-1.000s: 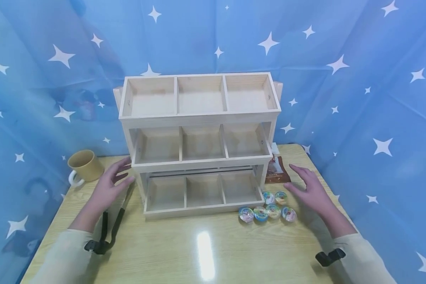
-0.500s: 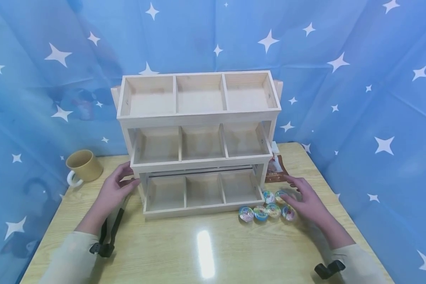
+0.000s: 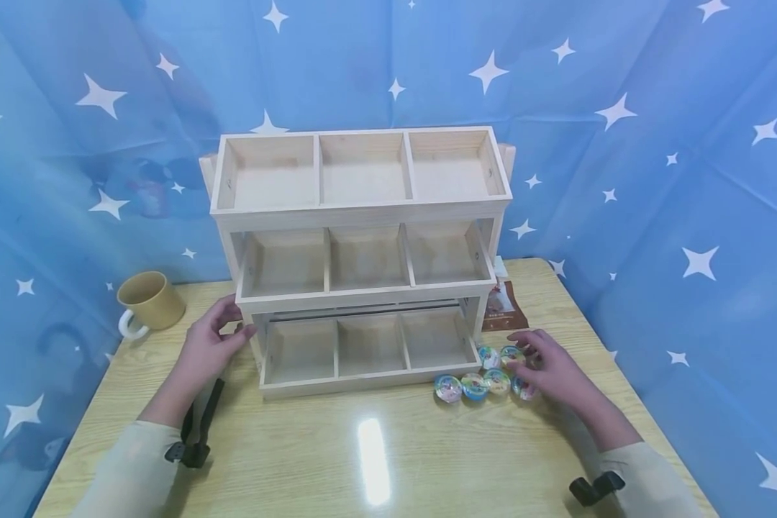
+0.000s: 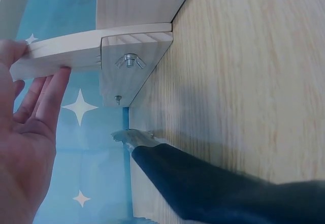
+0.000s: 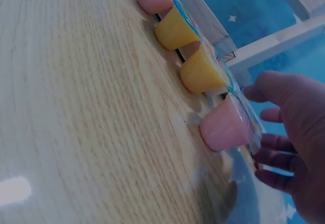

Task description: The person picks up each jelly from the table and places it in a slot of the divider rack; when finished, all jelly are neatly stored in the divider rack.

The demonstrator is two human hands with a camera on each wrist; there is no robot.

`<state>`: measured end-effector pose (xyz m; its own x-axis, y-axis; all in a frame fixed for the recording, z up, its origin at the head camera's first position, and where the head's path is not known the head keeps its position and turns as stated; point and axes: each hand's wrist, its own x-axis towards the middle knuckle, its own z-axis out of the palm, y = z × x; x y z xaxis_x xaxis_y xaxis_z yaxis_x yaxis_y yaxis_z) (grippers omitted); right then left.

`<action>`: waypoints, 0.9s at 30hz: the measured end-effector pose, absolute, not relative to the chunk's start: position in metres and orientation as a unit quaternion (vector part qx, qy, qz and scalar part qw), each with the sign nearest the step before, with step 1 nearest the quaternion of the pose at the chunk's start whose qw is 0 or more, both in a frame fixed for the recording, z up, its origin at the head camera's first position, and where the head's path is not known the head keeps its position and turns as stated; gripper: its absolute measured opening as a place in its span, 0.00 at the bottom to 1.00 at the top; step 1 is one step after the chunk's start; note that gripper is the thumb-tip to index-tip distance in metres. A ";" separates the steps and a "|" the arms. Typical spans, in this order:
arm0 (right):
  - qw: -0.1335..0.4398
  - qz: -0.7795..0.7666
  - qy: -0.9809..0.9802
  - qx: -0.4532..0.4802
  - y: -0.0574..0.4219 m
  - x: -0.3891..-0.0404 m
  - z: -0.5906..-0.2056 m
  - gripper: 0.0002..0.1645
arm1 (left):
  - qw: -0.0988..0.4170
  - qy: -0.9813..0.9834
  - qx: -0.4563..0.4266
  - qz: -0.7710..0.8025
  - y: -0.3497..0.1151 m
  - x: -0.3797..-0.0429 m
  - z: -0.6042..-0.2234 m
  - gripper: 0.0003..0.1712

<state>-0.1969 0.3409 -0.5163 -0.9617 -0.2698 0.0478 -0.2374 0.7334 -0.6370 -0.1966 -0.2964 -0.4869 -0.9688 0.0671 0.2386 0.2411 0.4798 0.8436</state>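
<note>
A three-tier wooden shelf (image 3: 361,214), each tier split into three bare compartments, stands at the middle back. My left hand (image 3: 206,344) is at its left side; in the left wrist view the thumb and fingers pinch the wooden side leg (image 4: 63,56) from both faces. Several small jelly cups with printed lids sit by the shelf's lower right corner, among them a pink cup (image 5: 223,125) and a yellow cup (image 5: 203,71). Over the rightmost cups hovers my right hand (image 3: 550,368), fingers loosely bent and holding nothing; it partly hides them in the head view.
A tan mug (image 3: 152,302) with a white handle stands at the back left. Behind the shelf's right side lies a brown packet (image 3: 503,309). Blue star-printed curtain (image 3: 654,180) borders the wooden table (image 3: 285,460) at the back and sides. A black strap hangs from the left wrist.
My left hand has moved right, from beside the shelf to a pinch on its side leg. My right hand has come in leftward over the jelly cups.
</note>
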 end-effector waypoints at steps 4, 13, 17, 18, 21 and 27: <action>0.031 -0.334 0.932 -0.140 0.342 -0.201 -0.518 0.30 | 0.091 -0.859 -0.086 -0.496 -0.295 -0.196 -0.485 0.37; 0.035 -0.326 0.934 -0.140 0.340 -0.205 -0.514 0.28 | 0.096 -0.866 -0.085 -0.483 -0.294 -0.196 -0.485 0.37; 0.016 -0.318 0.939 -0.128 0.339 -0.205 -0.514 0.28 | 0.097 -0.865 -0.084 -0.485 -0.294 -0.196 -0.486 0.37; 0.006 -0.316 0.941 -0.126 0.339 -0.204 -0.513 0.28 | 0.097 -0.865 -0.083 -0.485 -0.294 -0.197 -0.486 0.36; -0.037 -0.313 0.941 -0.121 0.337 -0.200 -0.511 0.29 | 0.098 -0.866 -0.079 -0.484 -0.294 -0.198 -0.486 0.36; -0.130 -0.325 0.927 -0.132 0.328 -0.190 -0.503 0.28 | 0.097 -0.867 -0.072 -0.484 -0.294 -0.198 -0.486 0.36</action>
<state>-0.1900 0.3284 -0.5035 -0.9311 -0.1605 0.3276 -0.3301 0.7533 -0.5688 -0.1983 -0.2935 -0.4857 -0.9707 0.0306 0.2385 0.2191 0.5217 0.8245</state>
